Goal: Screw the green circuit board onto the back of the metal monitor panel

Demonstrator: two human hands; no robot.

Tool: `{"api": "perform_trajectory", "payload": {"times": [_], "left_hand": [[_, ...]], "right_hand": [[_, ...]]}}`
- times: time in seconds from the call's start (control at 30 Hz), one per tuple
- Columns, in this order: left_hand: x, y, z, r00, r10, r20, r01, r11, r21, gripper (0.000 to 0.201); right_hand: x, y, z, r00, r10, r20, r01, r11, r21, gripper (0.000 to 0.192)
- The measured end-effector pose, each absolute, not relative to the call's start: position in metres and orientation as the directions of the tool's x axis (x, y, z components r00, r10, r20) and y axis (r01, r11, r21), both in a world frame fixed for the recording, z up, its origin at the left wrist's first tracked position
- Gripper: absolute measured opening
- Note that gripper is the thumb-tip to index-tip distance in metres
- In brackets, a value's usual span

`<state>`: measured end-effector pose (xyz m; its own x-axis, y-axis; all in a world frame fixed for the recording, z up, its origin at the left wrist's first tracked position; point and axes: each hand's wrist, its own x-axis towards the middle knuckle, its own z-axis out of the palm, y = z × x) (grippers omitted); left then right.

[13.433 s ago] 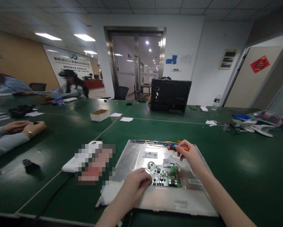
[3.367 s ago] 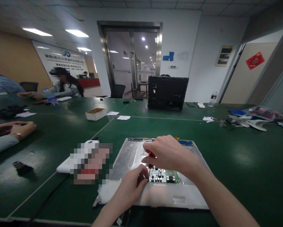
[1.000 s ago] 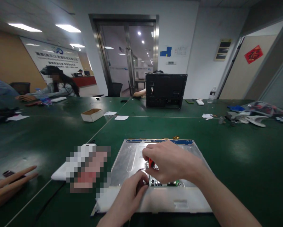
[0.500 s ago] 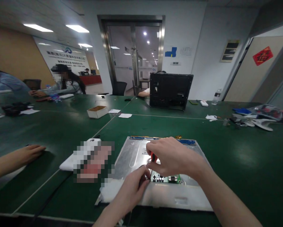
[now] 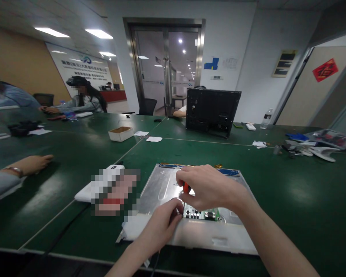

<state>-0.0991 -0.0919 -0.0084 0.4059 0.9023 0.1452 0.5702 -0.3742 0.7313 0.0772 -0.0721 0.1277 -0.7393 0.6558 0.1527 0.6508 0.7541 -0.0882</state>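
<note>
A silver metal panel (image 5: 161,188) lies flat on the green table in front of me, with a small green circuit board (image 5: 203,213) on its near half. My right hand (image 5: 207,186) is closed around an orange-handled screwdriver (image 5: 186,187), held upright over the board's left end. My left hand (image 5: 161,227) rests with pinched fingertips right beside the screwdriver's tip at the board's left edge. The tip itself is hidden by my fingers.
A white device with a blurred patch (image 5: 109,186) lies left of the panel. A black monitor housing (image 5: 211,111) stands at the far side, a small cardboard box (image 5: 121,133) farther left. Another person's hand (image 5: 31,163) rests at left. Loose parts (image 5: 311,148) lie at right.
The view shifted slightly; my hands stay at the board with the screwdriver upright. The other person's hand at left drew back a little and lies flat.
</note>
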Motion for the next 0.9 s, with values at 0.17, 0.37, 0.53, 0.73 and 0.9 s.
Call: {"api": "perform_trajectory", "payload": {"times": [0.17,0.37,0.53,0.73,0.9], "left_hand": [[-0.098,-0.091,-0.008,0.418,0.899,0.134,0.585,-0.379,0.717,0.011],[-0.098,-0.091,-0.007,0.388,0.912,0.131,0.630,-0.366,0.685,0.010],[-0.101,-0.088,-0.010,0.420,0.896,0.143,0.597,-0.391,0.701,0.011],[-0.098,-0.089,-0.007,0.402,0.906,0.135,0.629,-0.380,0.678,0.009],[-0.097,-0.091,-0.004,0.407,0.903,0.138,0.616,-0.383,0.688,0.011]], "right_hand": [[0.075,-0.075,0.128,-0.743,0.644,0.182,0.649,0.760,-0.040,0.017],[0.069,-0.070,0.127,-0.671,0.720,0.177,0.735,0.677,0.035,0.035],[0.077,-0.072,0.129,-0.761,0.635,0.132,0.634,0.772,-0.054,0.018],[0.070,-0.073,0.128,-0.700,0.691,0.180,0.704,0.710,0.013,0.017],[0.067,-0.072,0.126,-0.666,0.716,0.209,0.738,0.672,0.051,0.040]]}}
